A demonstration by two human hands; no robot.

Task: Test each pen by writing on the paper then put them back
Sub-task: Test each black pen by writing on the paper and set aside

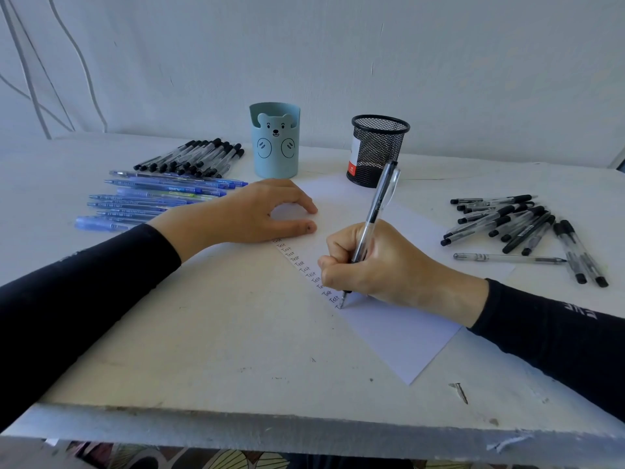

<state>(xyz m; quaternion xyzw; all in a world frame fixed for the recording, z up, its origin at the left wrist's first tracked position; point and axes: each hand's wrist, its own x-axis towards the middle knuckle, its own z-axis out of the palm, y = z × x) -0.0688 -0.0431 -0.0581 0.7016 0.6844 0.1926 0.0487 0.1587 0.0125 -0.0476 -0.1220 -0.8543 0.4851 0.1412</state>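
Head view: the right hand (382, 265) pinches a clear black pen (378, 211) between curled fingers and thumb, its tip touching the paper (399, 336) at the foot of a column of "Test" words along the sheet's left edge. The left hand (250, 214) rests on the sheet's upper part, fingers loosely arched and gripping nothing, fingertips and thumb on the paper. The sheet lies slanted on the desk (220, 333), its near corner short of the front edge. Blue pens (152, 198) lie in rows at the left, with a bundle of black pens (192, 157) behind them. A loose pile of black pens (521, 225) sits at the right, one single pen (507, 258) lying just off the paper's right edge. A bear cup (275, 143) and a mesh cup (377, 150) stand near the wall; the mesh cup touches the sheet's far edge. Bare desk lies in front between the arms, and a nail (460, 392) lies near the front edge
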